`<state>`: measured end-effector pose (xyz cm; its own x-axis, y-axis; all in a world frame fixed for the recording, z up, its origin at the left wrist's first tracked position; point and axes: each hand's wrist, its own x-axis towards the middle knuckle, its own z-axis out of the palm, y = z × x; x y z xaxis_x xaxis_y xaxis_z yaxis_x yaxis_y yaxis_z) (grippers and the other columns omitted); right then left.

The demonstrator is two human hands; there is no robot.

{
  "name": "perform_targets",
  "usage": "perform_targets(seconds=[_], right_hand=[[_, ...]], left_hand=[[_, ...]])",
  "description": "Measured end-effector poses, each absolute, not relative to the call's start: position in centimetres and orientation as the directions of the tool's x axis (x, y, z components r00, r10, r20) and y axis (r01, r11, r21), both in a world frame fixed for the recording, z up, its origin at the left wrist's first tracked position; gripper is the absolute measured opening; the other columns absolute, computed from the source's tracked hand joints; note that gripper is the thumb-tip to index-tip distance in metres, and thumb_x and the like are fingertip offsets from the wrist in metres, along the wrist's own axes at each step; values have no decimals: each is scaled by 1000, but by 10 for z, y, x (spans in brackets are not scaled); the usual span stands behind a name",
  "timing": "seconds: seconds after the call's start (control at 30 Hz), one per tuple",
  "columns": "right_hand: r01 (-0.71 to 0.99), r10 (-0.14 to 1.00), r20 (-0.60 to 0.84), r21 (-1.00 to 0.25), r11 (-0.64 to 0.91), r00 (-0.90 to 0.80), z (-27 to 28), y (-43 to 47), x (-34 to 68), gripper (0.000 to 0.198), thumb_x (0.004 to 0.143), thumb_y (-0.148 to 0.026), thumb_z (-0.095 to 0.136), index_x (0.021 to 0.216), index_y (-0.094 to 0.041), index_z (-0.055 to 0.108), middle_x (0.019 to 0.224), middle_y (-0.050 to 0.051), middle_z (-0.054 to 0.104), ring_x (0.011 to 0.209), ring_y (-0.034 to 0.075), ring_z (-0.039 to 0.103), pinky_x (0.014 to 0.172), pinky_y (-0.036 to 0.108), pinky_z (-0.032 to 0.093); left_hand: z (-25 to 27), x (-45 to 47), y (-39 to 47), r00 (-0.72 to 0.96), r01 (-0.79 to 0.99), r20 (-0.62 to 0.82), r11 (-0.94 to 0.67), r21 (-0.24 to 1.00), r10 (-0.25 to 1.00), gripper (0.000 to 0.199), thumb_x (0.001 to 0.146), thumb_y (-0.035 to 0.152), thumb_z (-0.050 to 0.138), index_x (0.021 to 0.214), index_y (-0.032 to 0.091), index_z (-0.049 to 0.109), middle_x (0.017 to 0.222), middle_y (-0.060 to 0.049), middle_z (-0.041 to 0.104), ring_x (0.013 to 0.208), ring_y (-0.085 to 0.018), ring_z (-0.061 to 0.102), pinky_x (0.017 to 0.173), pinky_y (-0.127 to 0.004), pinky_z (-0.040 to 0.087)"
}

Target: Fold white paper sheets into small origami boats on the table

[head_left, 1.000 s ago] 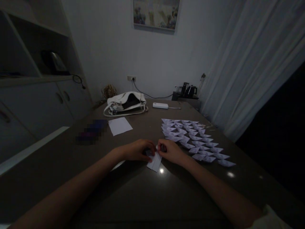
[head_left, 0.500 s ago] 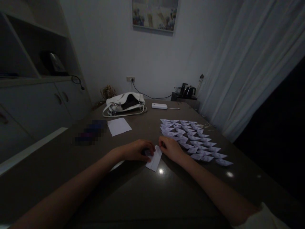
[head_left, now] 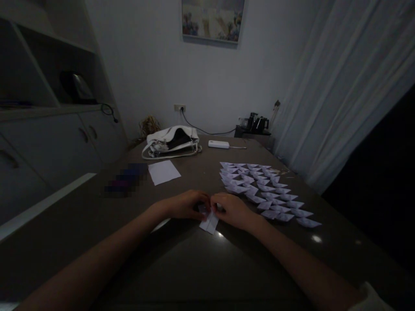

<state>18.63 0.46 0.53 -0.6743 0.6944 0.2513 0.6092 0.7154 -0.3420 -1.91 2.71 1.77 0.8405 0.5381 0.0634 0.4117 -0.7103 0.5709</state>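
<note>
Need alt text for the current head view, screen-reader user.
A person's left hand and right hand work at a small folded white paper on a dark table. Many white paper boats stand in rows to the right; a flat paper sheet and white handbag lie beyond the left hand.

A bare left forearm [head_left: 113, 248] and right forearm [head_left: 295, 250] slant inward from the lower corners; the left hand [head_left: 188, 204] arches, thumb below its bent fingers, while the right hand [head_left: 231, 209] curls its fingers inward, fingertips close beside the left's
</note>
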Motion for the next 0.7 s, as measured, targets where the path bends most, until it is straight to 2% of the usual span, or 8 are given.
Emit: perform_targets(seconds=[0.17,0.5,0.6,0.7], right_hand=[[565,654,221,-355,745,-723,10,-8,180,11,75,-7,58,75,-18,55,83,2,61,77,14,53,67,23,36],[427,538,194,-420,801,-820,11,-29,167,10,73,-10,61,74,-18,55,76,-1,57,72,12,53,65,22,36],[445,589,256,-451,774,-766,12,-26,170,10,74,-12,61,75,-18,54,77,-1,58,72,12,53,66,22,36],[513,645,313,-411,753,-697,9,-19,174,10,76,-10,58,77,-18,52,79,0,59,74,13,52,65,23,35]], left_hand=[[16,-20,29,840,427,56,-719,548,540,31,77,26,70,106,16,64,111,-8,62,100,-21,58,86,-30,43],[16,-20,31,866,368,84,-743,559,493,28,75,13,66,104,15,64,110,-8,63,99,-20,59,87,-28,44],[15,-20,31,867,356,103,-749,559,488,29,76,17,68,105,16,64,112,-8,62,103,-21,59,89,-29,43],[14,-20,31,855,379,92,-736,561,510,32,78,28,70,107,15,64,112,-9,62,103,-22,58,89,-31,44]])
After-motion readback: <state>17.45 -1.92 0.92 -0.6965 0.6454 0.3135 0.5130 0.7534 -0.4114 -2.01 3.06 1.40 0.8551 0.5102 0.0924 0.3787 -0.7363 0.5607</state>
